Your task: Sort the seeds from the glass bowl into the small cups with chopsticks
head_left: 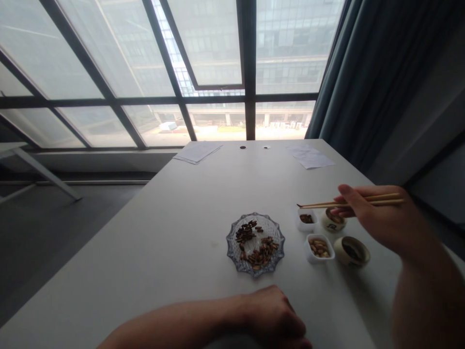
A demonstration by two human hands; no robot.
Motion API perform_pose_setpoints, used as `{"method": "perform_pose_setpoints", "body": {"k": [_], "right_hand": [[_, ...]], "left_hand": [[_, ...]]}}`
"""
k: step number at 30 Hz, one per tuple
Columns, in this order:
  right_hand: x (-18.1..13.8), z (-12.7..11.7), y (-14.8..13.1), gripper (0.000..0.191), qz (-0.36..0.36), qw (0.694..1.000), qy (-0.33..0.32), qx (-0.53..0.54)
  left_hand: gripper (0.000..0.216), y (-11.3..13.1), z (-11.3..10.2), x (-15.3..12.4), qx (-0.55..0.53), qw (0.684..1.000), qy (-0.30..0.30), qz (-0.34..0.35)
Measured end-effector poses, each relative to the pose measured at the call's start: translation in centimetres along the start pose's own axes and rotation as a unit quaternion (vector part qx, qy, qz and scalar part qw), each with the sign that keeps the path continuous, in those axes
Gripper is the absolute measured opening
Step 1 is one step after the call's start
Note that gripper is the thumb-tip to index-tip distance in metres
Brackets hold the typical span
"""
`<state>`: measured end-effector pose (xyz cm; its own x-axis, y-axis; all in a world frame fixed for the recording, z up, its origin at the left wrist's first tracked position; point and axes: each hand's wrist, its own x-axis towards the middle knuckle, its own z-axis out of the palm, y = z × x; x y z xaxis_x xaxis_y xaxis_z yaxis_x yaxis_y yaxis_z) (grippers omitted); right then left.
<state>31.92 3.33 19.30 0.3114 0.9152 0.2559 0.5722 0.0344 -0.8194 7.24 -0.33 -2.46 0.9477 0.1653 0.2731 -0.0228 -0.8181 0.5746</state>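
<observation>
Chopsticks (385,202) are held above the right part of the table (152,242), tips pointed left over a small white tub (308,228) of dark pieces; their long axis is laid nearly level across the view, slightly lower toward the tips. The shafts are gripped by the right hand (378,220), with thumb and fingers closed on them. A dark speck is seen at the tips (whether it is pinched cannot be told). Farther left, on the near side, the left hand (279,315) is held with its fingers curled inward; whether anything is enclosed cannot be told.

A dark character is borne by the round cream pot (334,228) beside the tub, but it is too small to be read with certainty.

At far left, a pale table frame (47,172) is set on grey floor (90,218). Dark-framed windows (214,39) are faced by the white tabletop, where papers (199,152), a scalloped glass dish (230,245) with two brown clusters, a second tub (319,260) of paler pieces, another pot (340,254) and crumpled sheets (312,157) are spread. The right side is bounded by a blue-grey curtain (348,77).
</observation>
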Motion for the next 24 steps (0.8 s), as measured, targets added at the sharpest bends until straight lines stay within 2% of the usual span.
{"method": "perform_pose_setpoints", "body": {"k": [6, 10, 12, 14, 16, 18, 24], "right_hand": [[0.8, -0.7, 0.9, 0.037, 0.013, 0.999, -0.027, -0.035], [0.2, 0.2, 0.6, 0.044, -0.024, 0.999, -0.022, -0.014], [-0.2, 1.4, 0.1, 0.044, -0.047, 0.997, -0.057, 0.039], [-0.7, 3.0, -0.6, 0.043, -0.077, 0.984, -0.134, 0.088], [-1.0, 4.9, -1.2, 0.042, -0.129, 0.963, -0.213, 0.098], [-1.2, 6.7, -1.4, 0.042, -0.181, 0.944, -0.263, 0.082], [-1.1, 10.4, 0.0, 0.045, -0.235, 0.925, -0.293, 0.056]], "left_hand": [[0.047, -0.2, 0.0, -0.1, -0.014, 0.999, 0.023, 0.027], [0.046, -0.2, 0.1, -0.1, -0.012, 0.999, 0.032, 0.026], [0.047, -0.1, 0.1, -0.1, -0.007, 0.999, 0.027, 0.020], [0.047, -0.1, 0.1, 0.0, -0.001, 1.000, 0.014, 0.013], [0.048, 0.0, 0.0, 0.0, 0.003, 1.000, 0.001, 0.008], [0.048, 0.0, -0.1, 0.1, 0.005, 1.000, -0.004, 0.009], [0.049, -0.1, -0.1, 0.3, 0.015, 0.999, -0.002, 0.030]]}}
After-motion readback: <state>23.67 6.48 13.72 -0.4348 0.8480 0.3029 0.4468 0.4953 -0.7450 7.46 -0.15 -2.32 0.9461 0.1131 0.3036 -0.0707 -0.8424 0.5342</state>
